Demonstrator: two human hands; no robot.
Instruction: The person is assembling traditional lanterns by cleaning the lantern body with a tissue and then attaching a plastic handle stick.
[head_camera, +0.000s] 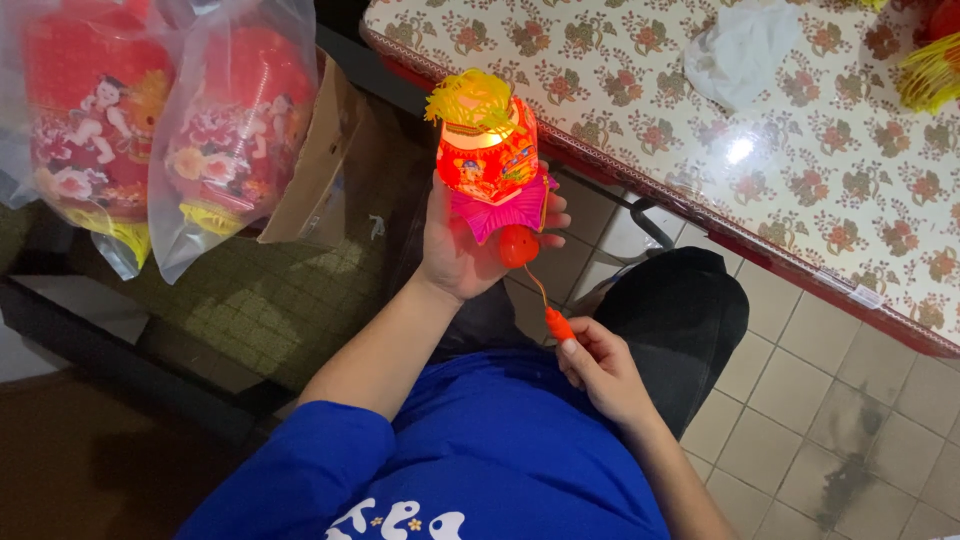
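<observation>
A: What are the hands doing?

B: The left hand is wrapped around a small lit lantern, red and pink, with a yellow fringe on top. It's held up in the air, just off the edge of the desk.

A: And the right hand?

B: Lower, near the person's blue shirt, pinching a small orange handle. A thin cord runs from it up to the red ball under the lantern.

A: So the hands are apart?

B: Yes, joined only by the cord.

A: Anything else around?

B: Two clear bags of red lanterns at the left beside a cardboard box. The desk has a flowered cover, with white crumpled plastic on it. Tiled floor below.
</observation>
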